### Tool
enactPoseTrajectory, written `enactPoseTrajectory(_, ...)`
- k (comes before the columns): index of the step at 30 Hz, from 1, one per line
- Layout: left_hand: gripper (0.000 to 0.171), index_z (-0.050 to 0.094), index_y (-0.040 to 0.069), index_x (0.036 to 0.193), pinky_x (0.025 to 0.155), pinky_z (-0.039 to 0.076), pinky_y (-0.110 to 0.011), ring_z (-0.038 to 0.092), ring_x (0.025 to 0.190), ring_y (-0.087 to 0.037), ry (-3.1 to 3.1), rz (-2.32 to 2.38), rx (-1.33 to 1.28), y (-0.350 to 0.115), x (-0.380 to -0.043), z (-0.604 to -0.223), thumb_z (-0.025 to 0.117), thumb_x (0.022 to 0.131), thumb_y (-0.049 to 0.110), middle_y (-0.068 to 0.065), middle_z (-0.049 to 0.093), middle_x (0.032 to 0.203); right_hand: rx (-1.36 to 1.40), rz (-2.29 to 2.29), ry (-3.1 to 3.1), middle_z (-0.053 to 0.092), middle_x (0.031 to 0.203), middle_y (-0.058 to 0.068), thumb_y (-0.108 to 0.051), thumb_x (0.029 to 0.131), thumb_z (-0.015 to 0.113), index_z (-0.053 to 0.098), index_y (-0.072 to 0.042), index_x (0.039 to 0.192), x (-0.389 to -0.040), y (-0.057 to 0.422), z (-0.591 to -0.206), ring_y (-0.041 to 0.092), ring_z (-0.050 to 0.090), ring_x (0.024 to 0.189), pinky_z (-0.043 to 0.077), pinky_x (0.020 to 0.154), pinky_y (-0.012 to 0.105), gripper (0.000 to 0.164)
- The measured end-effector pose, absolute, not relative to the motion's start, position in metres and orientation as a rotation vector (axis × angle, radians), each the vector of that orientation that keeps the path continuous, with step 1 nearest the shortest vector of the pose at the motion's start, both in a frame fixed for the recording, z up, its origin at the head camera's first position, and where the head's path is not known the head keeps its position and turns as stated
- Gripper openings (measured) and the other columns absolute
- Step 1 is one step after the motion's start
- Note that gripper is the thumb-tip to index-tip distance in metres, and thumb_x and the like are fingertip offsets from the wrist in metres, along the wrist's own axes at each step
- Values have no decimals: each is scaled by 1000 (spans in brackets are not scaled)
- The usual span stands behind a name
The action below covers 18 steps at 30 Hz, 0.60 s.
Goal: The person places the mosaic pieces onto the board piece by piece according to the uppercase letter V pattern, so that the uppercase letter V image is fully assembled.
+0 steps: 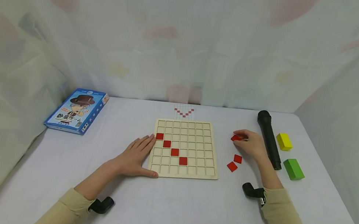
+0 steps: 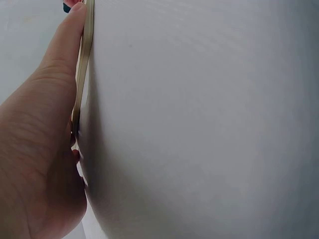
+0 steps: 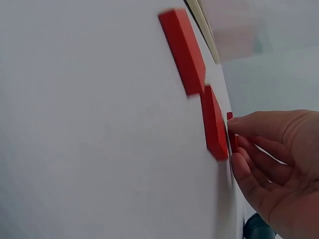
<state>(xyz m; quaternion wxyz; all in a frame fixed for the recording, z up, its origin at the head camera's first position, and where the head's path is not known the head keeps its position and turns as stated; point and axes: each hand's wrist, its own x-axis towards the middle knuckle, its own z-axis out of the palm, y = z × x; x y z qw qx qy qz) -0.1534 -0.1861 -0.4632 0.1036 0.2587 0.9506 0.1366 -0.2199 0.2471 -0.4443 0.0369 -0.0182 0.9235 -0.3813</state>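
Note:
A wooden grid board (image 1: 188, 127) lies in the middle of the white table, with several red square tiles set in a diagonal from its left edge, the lowest red tile (image 1: 183, 161) near the middle. My left hand (image 1: 137, 155) lies flat with straight fingers against the board's left edge (image 2: 82, 59). Right of the board, my right hand (image 1: 250, 142) pinches a red tile (image 1: 235, 137) at its fingertips (image 3: 234, 134) on the table. Two loose red tiles (image 1: 237, 158) (image 1: 231, 166) lie just below that hand, seen close in the right wrist view (image 3: 183, 50) (image 3: 214, 124).
A blue game box (image 1: 77, 110) lies at the far left. A black cylinder (image 1: 269, 139), a yellow block (image 1: 284, 141) and a green block (image 1: 293, 169) lie right of my right hand. A pattern card (image 1: 184, 112) lies behind the board. Curtains enclose the table.

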Motion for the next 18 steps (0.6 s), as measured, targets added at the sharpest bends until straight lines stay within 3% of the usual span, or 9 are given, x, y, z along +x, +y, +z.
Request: enactPoseTrajectory(18,130,5,8,157,117,7,-51,2,149,-26,2800,400,763,-185,-154,-462,53,67,89,-7,0,164,-235,-1290,2658,65,112,11,-17,89,71,66,-9,123,-206,190,-438,29,62,105,51,91,44,36)
